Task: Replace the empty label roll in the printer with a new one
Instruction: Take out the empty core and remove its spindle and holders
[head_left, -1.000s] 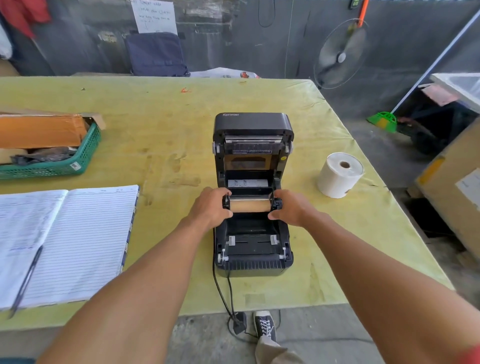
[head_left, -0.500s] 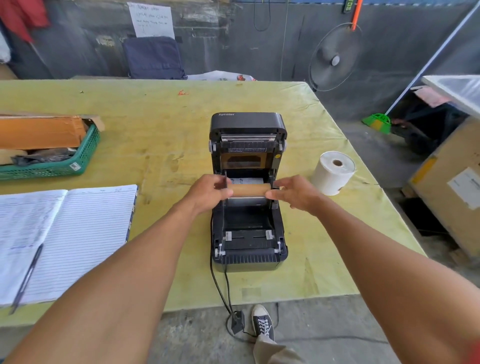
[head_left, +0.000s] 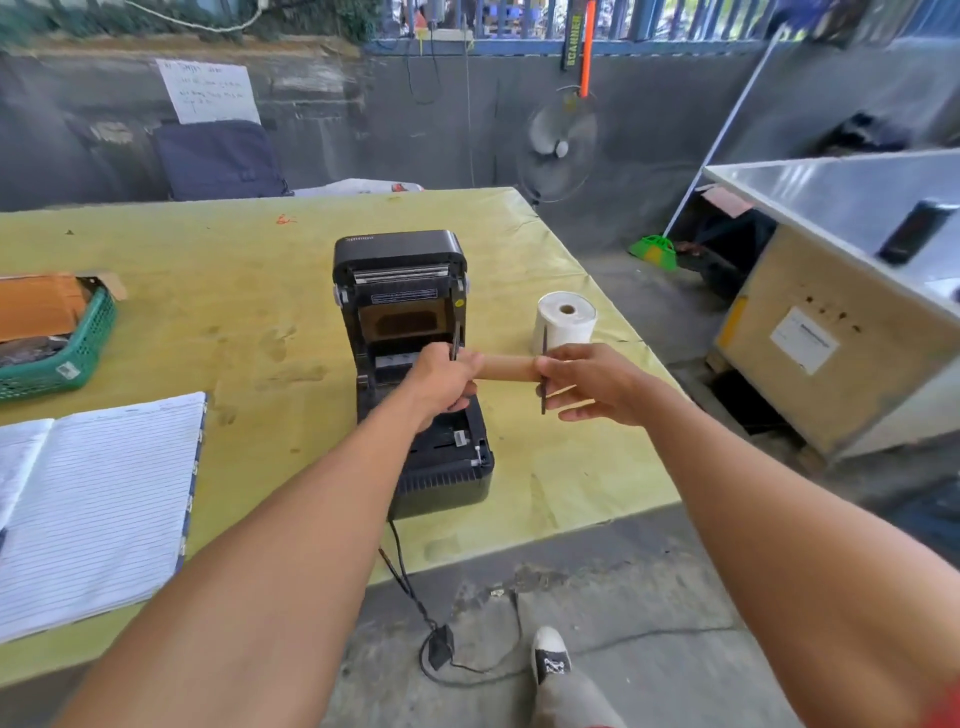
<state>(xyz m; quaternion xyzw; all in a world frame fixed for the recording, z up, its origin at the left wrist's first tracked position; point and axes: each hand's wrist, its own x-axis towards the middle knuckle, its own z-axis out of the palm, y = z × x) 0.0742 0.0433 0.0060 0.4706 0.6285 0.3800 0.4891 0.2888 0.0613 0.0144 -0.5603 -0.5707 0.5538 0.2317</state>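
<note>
A black label printer (head_left: 415, 452) stands on the yellow-green table (head_left: 249, 291) with its lid up and its bay without a roll. I hold the empty brown cardboard core (head_left: 506, 368) level in the air, above and right of the bay. My left hand (head_left: 441, 382) grips its left end and my right hand (head_left: 592, 384) grips its right end. A thin dark end plate shows at each end of the core. A full white label roll (head_left: 563, 325) stands upright on the table, right of the printer, behind my right hand.
An open lined notebook (head_left: 98, 499) lies at the left front. A green basket (head_left: 67, 353) with cardboard sits at the far left. The printer's cable and adapter (head_left: 439, 644) trail onto the floor by my shoe. A wooden crate (head_left: 810, 338) stands off the table's right edge.
Both hands have lifted the empty core out of the printer bay and carried it up and to the right. The view has tilted up and swung right.
</note>
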